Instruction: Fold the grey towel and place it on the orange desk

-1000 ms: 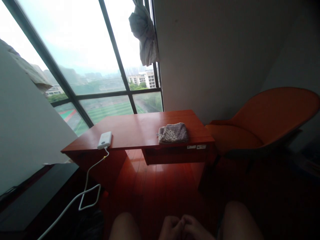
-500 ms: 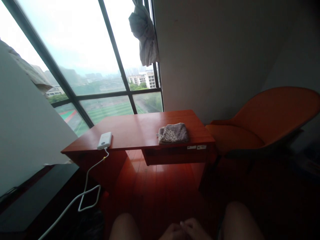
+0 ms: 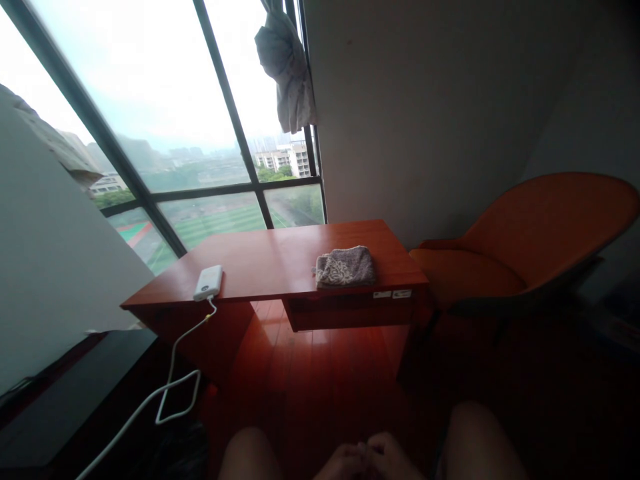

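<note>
Low at the bottom edge, my left hand [image 3: 345, 461] and my right hand [image 3: 389, 457] meet between my knees. Their fingers are curled and touch each other; no object shows in either one, though the light there is dim. Beyond them stands a reddish wooden desk [image 3: 270, 263]. A folded grey-brown towel [image 3: 346, 267] with a pale pattern lies near its front edge, right of the middle. On the desk's left side rests a white power bank [image 3: 208, 283], with a white cable [image 3: 174, 353] plugged in and hanging down toward the lower left. Both hands are well apart from these things.
An orange chair [image 3: 545, 233] stands right of the desk. Behind the desk is a large window [image 3: 205, 190] with a knotted curtain [image 3: 287, 70]. A dark flat surface [image 3: 85, 400] lies at the lower left. My knees [image 3: 250, 453] flank the hands.
The view has shifted very slightly. My hands stay together, with a small movement of the fingers. The towel, power bank and cable have not moved.
</note>
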Tool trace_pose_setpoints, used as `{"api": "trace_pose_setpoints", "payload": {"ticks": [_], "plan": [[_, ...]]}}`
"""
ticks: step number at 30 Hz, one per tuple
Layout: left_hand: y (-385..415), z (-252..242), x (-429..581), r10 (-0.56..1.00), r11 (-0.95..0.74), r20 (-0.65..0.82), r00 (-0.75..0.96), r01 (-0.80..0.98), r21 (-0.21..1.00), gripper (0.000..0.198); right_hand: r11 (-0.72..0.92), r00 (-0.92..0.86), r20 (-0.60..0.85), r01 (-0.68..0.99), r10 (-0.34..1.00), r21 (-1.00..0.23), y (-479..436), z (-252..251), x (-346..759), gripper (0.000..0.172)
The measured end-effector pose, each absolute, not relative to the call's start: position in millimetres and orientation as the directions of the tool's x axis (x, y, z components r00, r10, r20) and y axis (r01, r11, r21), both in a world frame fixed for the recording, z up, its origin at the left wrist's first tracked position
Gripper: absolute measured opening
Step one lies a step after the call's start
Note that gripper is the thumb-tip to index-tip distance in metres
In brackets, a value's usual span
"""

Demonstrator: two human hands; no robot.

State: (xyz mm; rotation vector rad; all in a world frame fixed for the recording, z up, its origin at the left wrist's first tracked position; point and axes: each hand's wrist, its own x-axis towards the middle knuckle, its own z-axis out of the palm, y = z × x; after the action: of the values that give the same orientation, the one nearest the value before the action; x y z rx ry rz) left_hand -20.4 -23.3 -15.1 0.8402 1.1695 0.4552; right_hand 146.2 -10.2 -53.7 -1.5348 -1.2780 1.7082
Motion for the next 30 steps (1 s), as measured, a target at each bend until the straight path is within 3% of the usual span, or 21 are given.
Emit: {"api": "trace_pose_setpoints", "payload": {"ticks": [6,22,30], "plan": [[-13.2,-26.7,0.5,0.732,0.609,-0.599,0.325,0.083,0.789,0.031,-0.380,-0.240,-0.423,0.204,0.874,-0.902,-2.5,-51.7,143.2,0.066],[-18.9,-45.6,-5.4,0.812,0.581,-0.560,0.166,-0.139,0.802,0.063,-0.396,-0.262,-0.414,0.120,0.872,-0.910,-3.3,-58.7,143.7,0.054],[-16.9,-56.5,-6.9,0.850,0.527,-0.516,0.109,-0.125,0.841,0.073,-0.382,-0.318,-0.404,0.131,0.858,-0.915,-5.9,-42.7,144.2,0.051]]}}
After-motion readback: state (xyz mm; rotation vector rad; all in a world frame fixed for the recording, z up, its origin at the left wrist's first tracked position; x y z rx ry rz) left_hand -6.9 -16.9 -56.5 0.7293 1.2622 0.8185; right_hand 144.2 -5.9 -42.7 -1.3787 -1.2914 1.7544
